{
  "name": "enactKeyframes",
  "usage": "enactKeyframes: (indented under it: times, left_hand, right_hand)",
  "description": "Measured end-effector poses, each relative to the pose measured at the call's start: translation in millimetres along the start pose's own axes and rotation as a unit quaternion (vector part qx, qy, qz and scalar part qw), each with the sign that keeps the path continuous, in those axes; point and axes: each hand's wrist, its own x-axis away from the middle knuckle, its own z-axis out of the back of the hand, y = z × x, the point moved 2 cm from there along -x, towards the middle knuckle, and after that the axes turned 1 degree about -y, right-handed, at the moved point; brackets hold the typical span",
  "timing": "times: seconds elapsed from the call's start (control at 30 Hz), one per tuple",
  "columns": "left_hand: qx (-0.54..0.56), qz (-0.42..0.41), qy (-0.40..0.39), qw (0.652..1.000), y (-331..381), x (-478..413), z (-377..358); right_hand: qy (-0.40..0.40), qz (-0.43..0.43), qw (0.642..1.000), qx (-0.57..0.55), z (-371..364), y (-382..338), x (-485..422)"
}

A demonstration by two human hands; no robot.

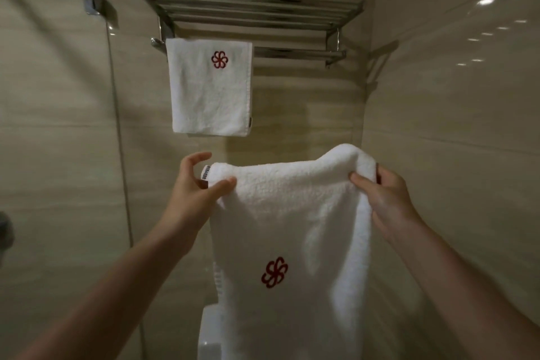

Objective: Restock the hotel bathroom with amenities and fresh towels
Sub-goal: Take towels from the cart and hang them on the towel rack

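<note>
A white towel is held up below the rack, pinched by the left hand and right hand; its lower end is cut off. Another towel is hung on the rail.

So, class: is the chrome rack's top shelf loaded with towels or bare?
Bare. The top shelf shows only open chrome bars; the one hung towel drapes over the lower rail instead.

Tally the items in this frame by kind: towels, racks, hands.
White towels with red logo: 2, hanging towel, held towel
Chrome towel rack: 1
Hands gripping the held towel: 2, left hand, right hand
Total: 5
</note>
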Motion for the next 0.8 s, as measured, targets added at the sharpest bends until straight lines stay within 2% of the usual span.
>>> enactKeyframes:
  times: [0.13,0.23,0.37,0.5,0.63,0.8]
  left_hand:
    - [-0.011,-0.054,0.020,0.998,2,-50,-11]
    - [-0.064,-0.130,0.014,0.989,10,-93,-23]
    - [-0.092,-0.174,-0.022,0.980,28,-154,-40]
    - [-0.116,-0.211,-0.002,0.971,52,-212,-64]
    - [-0.181,-0.262,0.029,0.947,74,-254,-88]
    - [-0.306,-0.278,0.054,0.909,90,-303,-112]
  right_hand:
    - [0.012,0.063,0.997,0.041,-15,3,-54]
    - [0.026,0.096,0.994,0.052,-21,4,-100]
    - [0.002,0.156,0.987,0.030,-27,-8,-163]
    - [-0.023,0.225,0.973,0.040,-33,-30,-233]
    - [-0.040,0.235,0.971,0.024,-36,-48,-302]
    - [-0.060,0.275,0.958,0.055,-38,-70,-367]
